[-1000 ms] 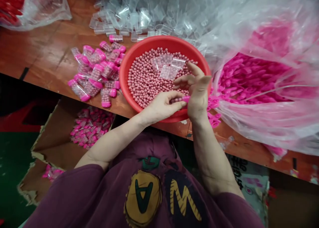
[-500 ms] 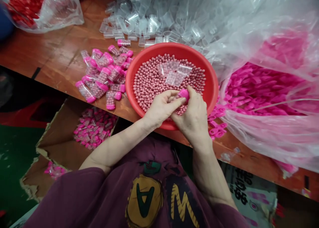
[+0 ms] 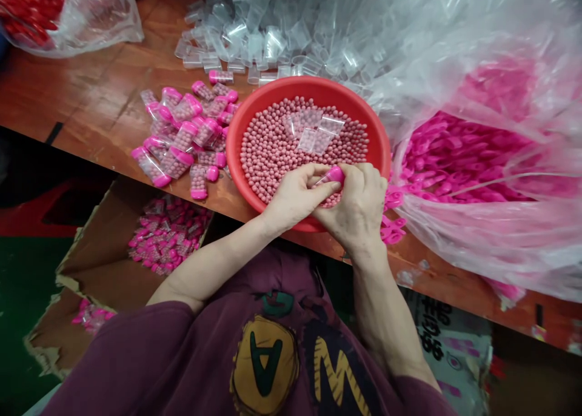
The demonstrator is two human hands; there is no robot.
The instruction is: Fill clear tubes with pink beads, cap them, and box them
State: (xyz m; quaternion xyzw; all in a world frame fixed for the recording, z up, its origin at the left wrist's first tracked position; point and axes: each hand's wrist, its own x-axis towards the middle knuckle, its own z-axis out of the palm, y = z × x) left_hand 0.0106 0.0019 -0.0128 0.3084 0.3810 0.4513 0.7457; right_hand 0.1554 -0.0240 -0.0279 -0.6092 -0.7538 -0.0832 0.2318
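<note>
Over the near side of the red basin (image 3: 236, 161), both hands meet at a small clear tube with a pink cap (image 3: 335, 174). My left hand (image 3: 293, 199) pinches the tube's body between thumb and fingers. My right hand (image 3: 357, 207) is closed round the capped end, its fingertips partly hidden. Pink beads (image 3: 268, 143) fill the basin, and a few empty clear tubes (image 3: 313, 138) lie on top of them.
Filled pink-capped tubes (image 3: 184, 137) lie left of the basin, more in a cardboard box (image 3: 97, 246) below. Empty clear tubes (image 3: 254, 40) are heaped behind. At right, a plastic bag (image 3: 454, 234) holds pink plastic parts (image 3: 454, 155). Red pieces (image 3: 31, 10) sit in another bag.
My right hand has shifted slightly right and turned, its fingers curling more over the capped end. My left hand keeps its pinch on the tube. The whole view has shifted a little.
</note>
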